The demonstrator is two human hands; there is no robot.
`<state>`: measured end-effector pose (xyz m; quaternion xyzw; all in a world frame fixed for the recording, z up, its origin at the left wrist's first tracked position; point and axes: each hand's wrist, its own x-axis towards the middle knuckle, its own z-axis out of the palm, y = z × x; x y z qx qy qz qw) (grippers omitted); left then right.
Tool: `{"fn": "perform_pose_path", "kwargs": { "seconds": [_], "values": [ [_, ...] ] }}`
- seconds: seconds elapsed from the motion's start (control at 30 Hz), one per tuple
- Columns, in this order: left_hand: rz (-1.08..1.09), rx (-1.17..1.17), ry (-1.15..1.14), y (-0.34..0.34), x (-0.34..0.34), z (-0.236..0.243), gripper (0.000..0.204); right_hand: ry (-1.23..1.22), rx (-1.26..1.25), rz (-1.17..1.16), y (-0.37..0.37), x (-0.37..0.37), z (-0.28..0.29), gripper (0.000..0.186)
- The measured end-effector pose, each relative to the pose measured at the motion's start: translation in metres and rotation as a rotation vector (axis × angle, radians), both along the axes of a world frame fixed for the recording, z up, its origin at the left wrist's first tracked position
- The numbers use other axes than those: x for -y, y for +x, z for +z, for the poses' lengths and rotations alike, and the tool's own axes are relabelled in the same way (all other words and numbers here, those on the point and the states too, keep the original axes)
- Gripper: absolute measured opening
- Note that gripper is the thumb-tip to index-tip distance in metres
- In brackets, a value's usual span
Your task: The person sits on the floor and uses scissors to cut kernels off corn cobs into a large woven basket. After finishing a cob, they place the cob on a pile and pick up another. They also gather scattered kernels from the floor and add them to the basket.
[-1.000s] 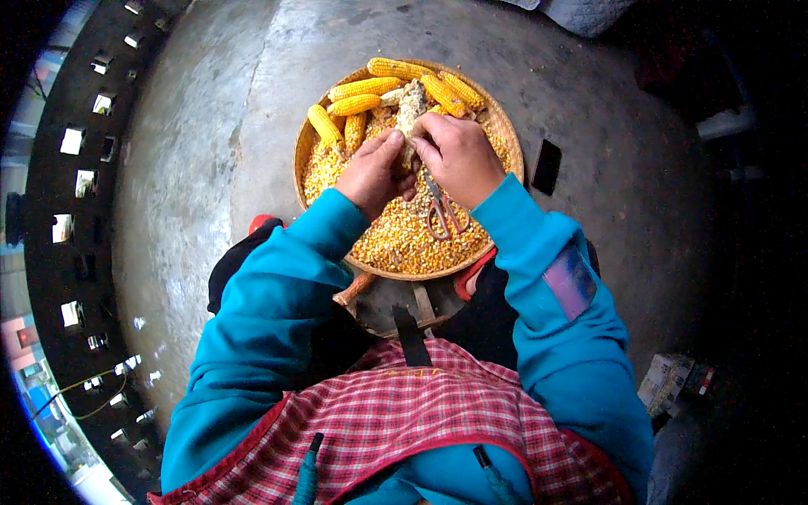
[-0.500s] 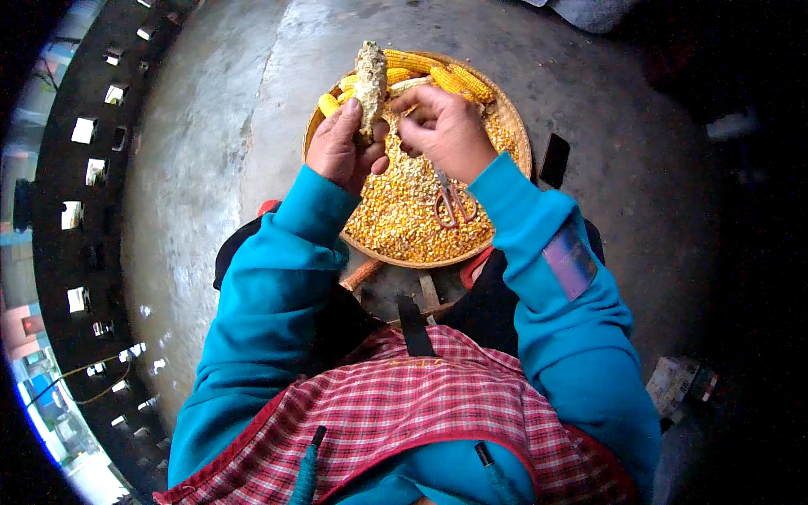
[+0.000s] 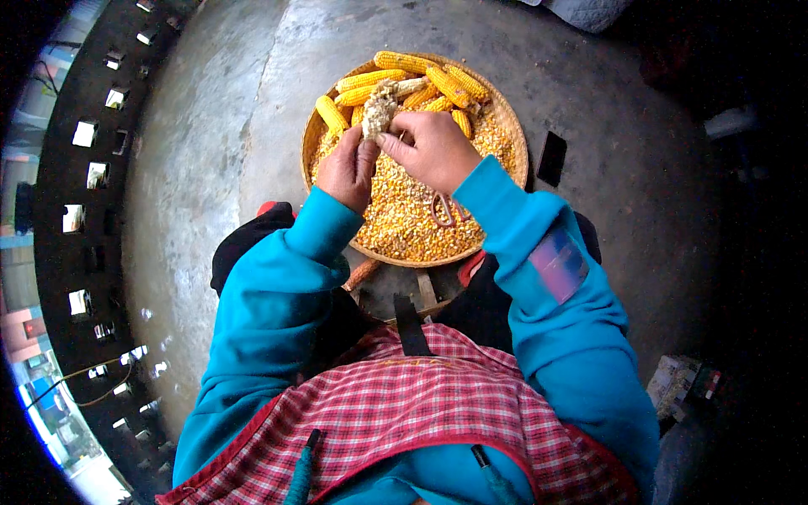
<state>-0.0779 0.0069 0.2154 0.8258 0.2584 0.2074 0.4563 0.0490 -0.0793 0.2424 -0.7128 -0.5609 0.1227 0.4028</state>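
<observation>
Both hands met over the far half of the round woven tray [image 3: 515, 133]. Left hand [image 3: 347, 168] was clamped around the lower end of a pale, mostly stripped corn cob [image 3: 377, 109], which stood upright and rose just above its fingers. Right hand [image 3: 433, 150] sat just beside it, thumb and forefinger pinched together against the cob's base, touching the left hand's fingertips. Whole yellow cobs [image 3: 425, 80] lay piled along the tray's far edge, directly behind the held cob. Loose kernels [image 3: 404, 215] covered the tray's near half, under both wrists. A small metal tool [image 3: 446, 210] rested on them near the right wrist.
</observation>
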Motion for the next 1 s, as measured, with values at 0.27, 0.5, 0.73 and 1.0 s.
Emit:
{"fn": "perform_pose_path", "kwargs": {
  "seconds": [0.27, 0.5, 0.73, 1.0],
  "values": [
    [-0.057, -0.082, 0.118, -0.006, 0.002, 0.008, 0.03, -0.142, -0.522, 0.129, 0.0, 0.01, 0.011, 0.022],
    [-0.097, 0.11, -0.855, -0.018, 0.004, 0.014, 0.028, -0.222, -0.678, 0.106, 0.022, 0.012, 0.009, 0.023],
    [-0.07, 0.105, -0.941, -0.024, 0.004, 0.017, 0.031, -0.263, -0.501, 0.205, 0.012, 0.015, 0.009, 0.011],
    [0.136, -0.033, -0.15, -0.095, -0.015, 0.061, 0.033, -0.235, 0.035, -0.01, 0.036, 0.029, -0.006, 0.016]
  ]
}}
